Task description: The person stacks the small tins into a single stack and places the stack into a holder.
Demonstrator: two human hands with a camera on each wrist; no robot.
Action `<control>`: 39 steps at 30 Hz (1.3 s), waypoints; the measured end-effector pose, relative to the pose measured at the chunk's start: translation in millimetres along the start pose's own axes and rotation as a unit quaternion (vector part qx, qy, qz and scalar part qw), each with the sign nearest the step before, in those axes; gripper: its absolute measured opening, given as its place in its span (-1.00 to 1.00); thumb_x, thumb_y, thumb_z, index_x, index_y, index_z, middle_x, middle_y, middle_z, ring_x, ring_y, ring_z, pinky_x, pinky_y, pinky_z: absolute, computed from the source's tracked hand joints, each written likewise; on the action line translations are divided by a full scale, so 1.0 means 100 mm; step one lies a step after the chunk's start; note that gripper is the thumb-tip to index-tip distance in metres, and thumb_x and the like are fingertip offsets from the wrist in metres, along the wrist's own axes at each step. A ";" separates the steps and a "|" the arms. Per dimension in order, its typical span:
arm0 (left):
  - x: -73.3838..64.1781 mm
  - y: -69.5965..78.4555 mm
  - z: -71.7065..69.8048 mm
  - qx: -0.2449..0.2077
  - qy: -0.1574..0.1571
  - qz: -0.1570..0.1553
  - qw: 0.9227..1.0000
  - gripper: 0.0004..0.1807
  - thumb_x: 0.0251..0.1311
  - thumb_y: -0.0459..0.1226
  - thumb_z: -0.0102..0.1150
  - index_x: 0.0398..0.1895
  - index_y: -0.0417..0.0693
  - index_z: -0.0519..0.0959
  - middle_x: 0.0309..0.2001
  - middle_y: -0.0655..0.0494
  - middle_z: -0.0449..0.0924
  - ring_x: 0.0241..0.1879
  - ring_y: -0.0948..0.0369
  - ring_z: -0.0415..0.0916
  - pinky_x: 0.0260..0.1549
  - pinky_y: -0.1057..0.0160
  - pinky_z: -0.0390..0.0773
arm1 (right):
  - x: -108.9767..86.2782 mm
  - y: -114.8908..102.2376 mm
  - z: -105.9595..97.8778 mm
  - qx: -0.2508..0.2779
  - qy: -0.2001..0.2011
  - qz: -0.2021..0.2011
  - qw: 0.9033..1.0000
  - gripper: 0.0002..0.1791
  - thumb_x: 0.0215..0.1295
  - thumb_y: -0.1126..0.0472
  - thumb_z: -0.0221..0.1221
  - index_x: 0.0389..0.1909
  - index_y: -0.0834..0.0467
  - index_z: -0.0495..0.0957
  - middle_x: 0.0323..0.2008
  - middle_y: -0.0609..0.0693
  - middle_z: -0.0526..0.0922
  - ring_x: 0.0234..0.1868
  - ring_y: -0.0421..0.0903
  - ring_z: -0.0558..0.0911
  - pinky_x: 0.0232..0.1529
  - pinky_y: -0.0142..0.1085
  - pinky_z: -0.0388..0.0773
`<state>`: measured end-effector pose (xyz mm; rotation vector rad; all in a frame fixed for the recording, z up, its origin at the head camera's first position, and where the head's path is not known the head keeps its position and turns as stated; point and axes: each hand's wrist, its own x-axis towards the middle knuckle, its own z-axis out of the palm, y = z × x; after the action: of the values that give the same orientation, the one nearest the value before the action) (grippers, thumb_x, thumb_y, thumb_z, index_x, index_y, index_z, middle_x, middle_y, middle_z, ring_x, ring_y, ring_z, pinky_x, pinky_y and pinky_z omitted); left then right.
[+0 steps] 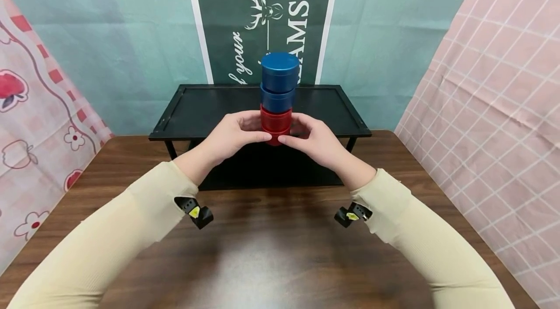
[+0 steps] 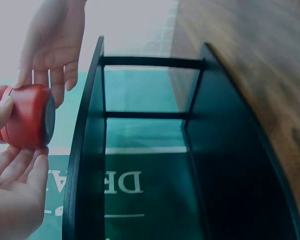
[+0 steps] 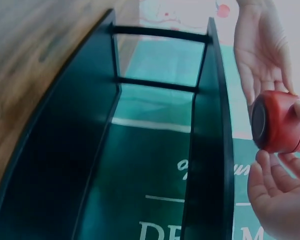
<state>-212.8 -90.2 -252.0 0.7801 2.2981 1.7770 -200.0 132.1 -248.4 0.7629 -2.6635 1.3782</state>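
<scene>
A blue cylindrical canister [image 1: 279, 80] stands upright on a red cylindrical canister [image 1: 276, 119], forming one stack. My left hand [image 1: 232, 135] grips the red canister from the left, its thumb at the front. From the other side my right hand [image 1: 321, 142] holds the same canister, and the two thumbs nearly meet near its base. The wrist views show the red canister [image 2: 27, 116] with a dark base, raised apart from the top board of a black two-tier rack [image 1: 210, 110]. The blue canister is out of both wrist views.
The black rack stands on a brown wooden table [image 1: 262, 255], with a lower shelf [image 3: 50, 150] beneath its top board. Behind it hangs a green cloth [image 1: 218, 12] with white lettering and a deer head. Patterned cloths line the left and right sides.
</scene>
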 end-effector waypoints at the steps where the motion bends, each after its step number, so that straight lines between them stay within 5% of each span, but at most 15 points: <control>1: 0.02 0.00 -0.02 0.004 0.001 -0.002 1.000 -0.42 0.13 -0.20 0.27 0.25 -0.05 0.39 0.10 0.03 0.52 0.07 0.15 0.47 0.11 0.06 0.41 | 0.03 0.01 0.00 -0.001 0.001 0.000 1.000 -0.41 0.22 0.04 0.22 0.25 0.11 0.35 0.04 0.00 0.55 -0.05 -0.10 0.54 -0.04 -0.15 0.52; 22: 0.42 -0.16 -0.27 0.024 0.011 -0.052 0.998 -0.36 0.15 -0.18 0.25 0.31 -0.04 0.32 0.20 0.05 0.43 0.17 0.17 0.36 0.21 0.04 0.27 | 0.53 0.25 0.02 0.003 -0.009 0.021 1.000 -0.37 0.24 -0.02 0.19 0.28 0.13 0.32 0.15 0.03 0.48 0.07 -0.06 0.49 0.11 -0.09 0.42; 39: 0.48 -0.20 -0.32 0.011 -0.009 -0.077 0.997 -0.37 0.19 -0.27 0.20 0.33 -0.11 0.26 0.23 0.00 0.38 0.19 0.15 0.32 0.22 0.12 0.27 | 0.58 0.27 0.06 -0.056 -0.018 0.040 0.997 -0.33 0.28 -0.08 0.13 0.32 0.14 0.25 0.19 0.03 0.44 0.11 -0.08 0.48 0.16 -0.12 0.38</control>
<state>-273.7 -98.5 -251.2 0.6012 2.3011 1.6735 -261.5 116.9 -257.0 0.6843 -2.7988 1.2302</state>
